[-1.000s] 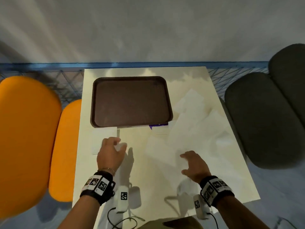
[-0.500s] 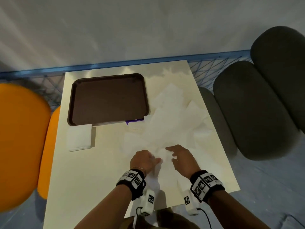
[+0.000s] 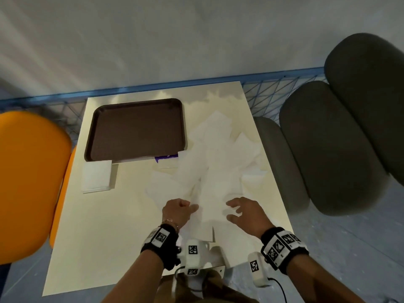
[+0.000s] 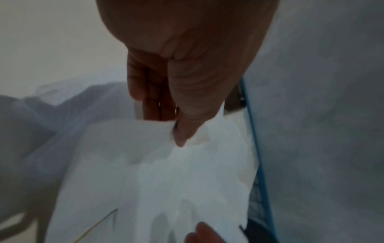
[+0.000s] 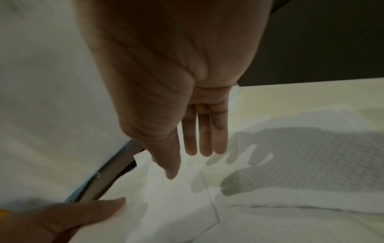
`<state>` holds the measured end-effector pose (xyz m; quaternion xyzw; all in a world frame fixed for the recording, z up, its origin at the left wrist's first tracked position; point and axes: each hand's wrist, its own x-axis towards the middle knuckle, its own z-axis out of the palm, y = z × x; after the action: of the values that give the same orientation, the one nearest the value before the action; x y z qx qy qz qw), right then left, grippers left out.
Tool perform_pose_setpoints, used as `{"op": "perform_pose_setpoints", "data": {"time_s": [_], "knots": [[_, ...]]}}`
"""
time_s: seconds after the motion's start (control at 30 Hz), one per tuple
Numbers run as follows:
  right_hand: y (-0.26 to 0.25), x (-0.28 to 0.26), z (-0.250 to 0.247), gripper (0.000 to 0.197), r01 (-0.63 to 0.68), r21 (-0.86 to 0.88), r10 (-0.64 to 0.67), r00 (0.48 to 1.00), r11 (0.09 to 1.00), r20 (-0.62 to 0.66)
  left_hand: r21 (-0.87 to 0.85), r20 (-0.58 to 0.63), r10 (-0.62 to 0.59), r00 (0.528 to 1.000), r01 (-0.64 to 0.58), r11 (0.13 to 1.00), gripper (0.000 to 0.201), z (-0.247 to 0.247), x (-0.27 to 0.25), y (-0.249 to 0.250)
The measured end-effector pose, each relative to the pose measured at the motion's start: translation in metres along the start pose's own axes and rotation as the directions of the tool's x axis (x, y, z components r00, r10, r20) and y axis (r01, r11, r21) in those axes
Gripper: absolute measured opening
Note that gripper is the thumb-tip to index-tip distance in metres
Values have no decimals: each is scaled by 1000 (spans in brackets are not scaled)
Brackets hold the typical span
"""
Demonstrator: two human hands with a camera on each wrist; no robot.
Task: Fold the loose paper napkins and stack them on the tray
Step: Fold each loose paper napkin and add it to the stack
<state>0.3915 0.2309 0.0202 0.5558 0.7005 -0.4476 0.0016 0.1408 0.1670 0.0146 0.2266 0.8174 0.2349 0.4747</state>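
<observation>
While the left hand (image 3: 178, 212) pinches the edge of a thin white napkin (image 3: 208, 206) between thumb and curled fingers, the right hand (image 3: 246, 212) hovers beside it, fingers spread and holding nothing; loose embossed napkins (image 3: 220, 154) sprawl over the pale, glossy surface (image 3: 105, 226), right of the brown rounded-corner tray (image 3: 135, 130)

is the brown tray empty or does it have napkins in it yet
Empty. The head view shows the tray with a bare brown floor; the folded napkin stack sits on the table just below its near-left corner.
</observation>
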Motion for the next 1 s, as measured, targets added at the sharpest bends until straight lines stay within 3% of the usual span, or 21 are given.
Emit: {"op": "perform_pose_setpoints", "data": {"time_s": [0.13,0.27,0.33,0.43,0.5,0.67,0.9,1.0], "knots": [[-35,-5,-7,47,-35,248,5,993,968,119,-324,154,83,985,-29,946,24,-34,-39,8],[-76,-7,-5,52,-120,505,-65,940,855,334,-608,272,169,948,33,793,31,-70,-69,12],[-96,-8,-5,47,-177,630,-119,909,756,398,-668,267,195,944,35,743,37,-82,-77,13],[-119,-9,-8,34,-166,744,-193,908,647,371,-667,224,213,951,-10,745,36,-94,-83,13],[-132,-8,-9,25,-111,746,-219,919,656,329,-645,196,224,955,-47,763,34,-100,-85,11],[-159,-10,-16,9,17,629,-251,926,777,284,-594,177,247,953,-97,799,29,-115,-80,6],[-194,-17,-21,13,136,553,-275,945,822,177,-582,90,322,942,-213,785,24,-154,-68,15],[-216,-22,-23,24,184,521,-265,960,834,85,-565,84,376,923,-267,781,30,-174,-65,24]]}}
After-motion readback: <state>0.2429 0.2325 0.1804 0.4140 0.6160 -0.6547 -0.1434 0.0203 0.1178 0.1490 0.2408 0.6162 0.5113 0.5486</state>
